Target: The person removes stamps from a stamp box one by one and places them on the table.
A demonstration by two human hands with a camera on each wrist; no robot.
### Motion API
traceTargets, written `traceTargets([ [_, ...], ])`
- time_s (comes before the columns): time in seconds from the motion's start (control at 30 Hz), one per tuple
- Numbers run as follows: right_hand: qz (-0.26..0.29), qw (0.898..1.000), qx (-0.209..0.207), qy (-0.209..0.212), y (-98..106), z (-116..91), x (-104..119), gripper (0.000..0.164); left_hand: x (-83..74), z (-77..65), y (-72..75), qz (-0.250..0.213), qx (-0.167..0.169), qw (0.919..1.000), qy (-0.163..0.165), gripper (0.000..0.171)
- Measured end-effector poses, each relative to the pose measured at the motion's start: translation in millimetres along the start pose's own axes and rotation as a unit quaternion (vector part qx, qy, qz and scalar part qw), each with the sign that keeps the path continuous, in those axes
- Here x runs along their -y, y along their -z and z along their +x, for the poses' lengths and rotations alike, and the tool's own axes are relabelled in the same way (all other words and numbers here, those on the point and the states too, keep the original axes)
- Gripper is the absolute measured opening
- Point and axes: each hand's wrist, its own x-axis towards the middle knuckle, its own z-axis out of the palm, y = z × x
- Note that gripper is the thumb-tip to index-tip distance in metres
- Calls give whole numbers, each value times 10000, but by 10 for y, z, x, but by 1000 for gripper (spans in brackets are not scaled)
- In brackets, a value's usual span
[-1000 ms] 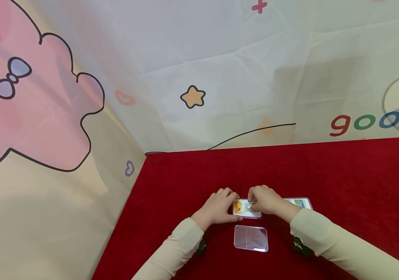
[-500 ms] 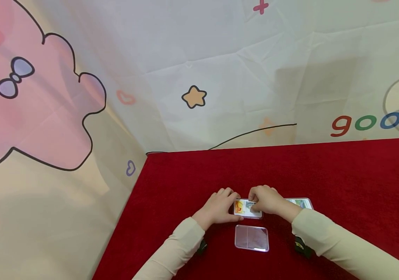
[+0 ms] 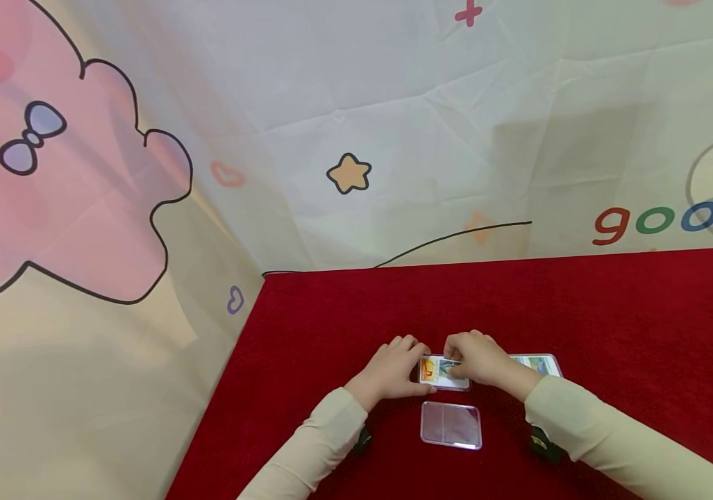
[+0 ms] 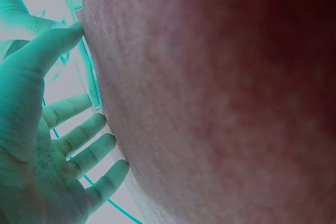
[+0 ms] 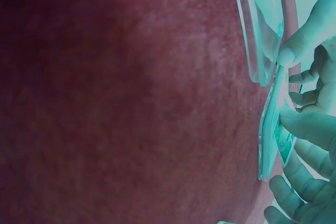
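Observation:
A shallow clear plastic case (image 3: 450,389) lies on the red cloth between my hands, and a card with an orange picture (image 3: 428,369) shows inside it. My left hand (image 3: 387,371) steadies the case with fairly straight fingers, thumb at its near edge and fingertips at its far edge. My right hand (image 3: 477,355) pinches a small printed card (image 5: 284,142) between thumb and fingers. That card slants over the right part of the case; the fingers hide much of it. Closer to me lies a clear lid (image 3: 450,425) with a line across its middle.
Another framed card case (image 3: 542,363) lies to the right, partly covered by my right wrist. Red cloth (image 3: 643,326) covers the table up to a printed backdrop (image 3: 418,167). Dark bands (image 3: 545,444) sit under the sleeves.
Both hands stay in place around the case. The card under my right fingers shifts slightly, and its dark picture shows more clearly. The whole head view drifts a little.

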Motion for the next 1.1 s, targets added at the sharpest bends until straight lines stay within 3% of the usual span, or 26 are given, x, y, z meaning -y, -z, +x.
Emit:
traceTargets([
  [0.5, 236, 9997, -63, 53, 3, -47, -9, 20, -8, -3, -13, -47, 48, 10000, 32, 55],
  [1.1, 372, 9988, -262, 158, 31, -49, -41, 9, -3, 9, 0, 44, 32, 10000, 67, 58],
])
